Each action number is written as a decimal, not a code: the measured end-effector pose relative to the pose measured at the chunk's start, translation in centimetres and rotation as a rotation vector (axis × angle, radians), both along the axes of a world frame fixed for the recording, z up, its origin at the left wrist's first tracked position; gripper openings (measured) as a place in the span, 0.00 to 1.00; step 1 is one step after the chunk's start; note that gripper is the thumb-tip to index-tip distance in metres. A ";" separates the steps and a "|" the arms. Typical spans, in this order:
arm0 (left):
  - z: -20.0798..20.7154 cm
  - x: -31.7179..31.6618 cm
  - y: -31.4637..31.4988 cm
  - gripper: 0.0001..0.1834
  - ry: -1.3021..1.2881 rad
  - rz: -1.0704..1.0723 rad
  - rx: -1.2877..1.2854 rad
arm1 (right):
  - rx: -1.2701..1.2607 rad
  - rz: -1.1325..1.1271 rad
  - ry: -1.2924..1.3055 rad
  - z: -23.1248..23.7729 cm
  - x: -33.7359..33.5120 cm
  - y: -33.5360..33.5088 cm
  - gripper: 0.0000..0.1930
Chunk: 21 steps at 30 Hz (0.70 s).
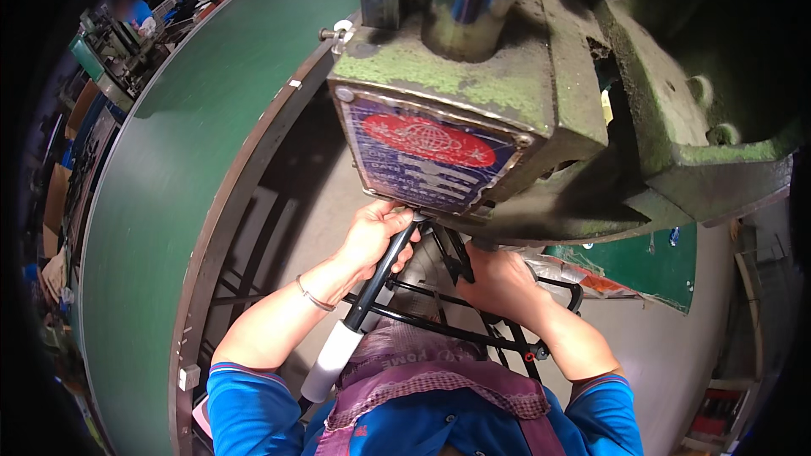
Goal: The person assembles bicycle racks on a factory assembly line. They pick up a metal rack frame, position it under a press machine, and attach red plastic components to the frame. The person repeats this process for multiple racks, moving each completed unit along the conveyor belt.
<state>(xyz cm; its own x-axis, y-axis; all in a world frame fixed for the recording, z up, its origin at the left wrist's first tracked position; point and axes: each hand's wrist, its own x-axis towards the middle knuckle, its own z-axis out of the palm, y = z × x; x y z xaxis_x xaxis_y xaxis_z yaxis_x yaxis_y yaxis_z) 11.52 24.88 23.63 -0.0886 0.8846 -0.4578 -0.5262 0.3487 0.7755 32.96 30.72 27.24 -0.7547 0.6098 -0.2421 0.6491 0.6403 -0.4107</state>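
Observation:
A black tubular metal frame [435,318] with several bars lies across my lap, its far end under the head of a large green machine [439,84]. My left hand [376,241] is wrapped round one black tube [384,274] of it, close to the machine's lower edge. A white sleeve [332,363] covers that tube's near end. To the right, my right hand [500,283] grips the frame beside another black bar. Its fingertips are hidden by the hand's back and the machine. The spot where the tube's end meets the machine is mostly covered.
A curved green table [169,177] with a brown metal edge [224,169] runs along the left. At the right, beyond my hand, is a smaller green surface [667,266] beside clear plastic. Another person [135,8] is at the far left, near machinery.

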 end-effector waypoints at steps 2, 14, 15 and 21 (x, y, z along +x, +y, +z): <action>-0.1 0.2 -0.2 0.07 0.007 0.017 -0.034 | -0.005 0.020 0.005 -0.5 -0.1 0.2 0.17; -0.6 0.6 0.2 0.10 0.039 0.033 -0.196 | -0.166 0.058 -0.074 -1.9 -0.1 1.4 0.25; -0.3 0.7 0.2 0.09 0.053 0.040 -0.184 | -0.195 0.045 -0.080 -1.7 -0.2 1.5 0.24; -0.1 0.9 0.0 0.10 0.085 0.035 -0.143 | -0.158 0.018 -0.018 -2.4 0.3 0.9 0.20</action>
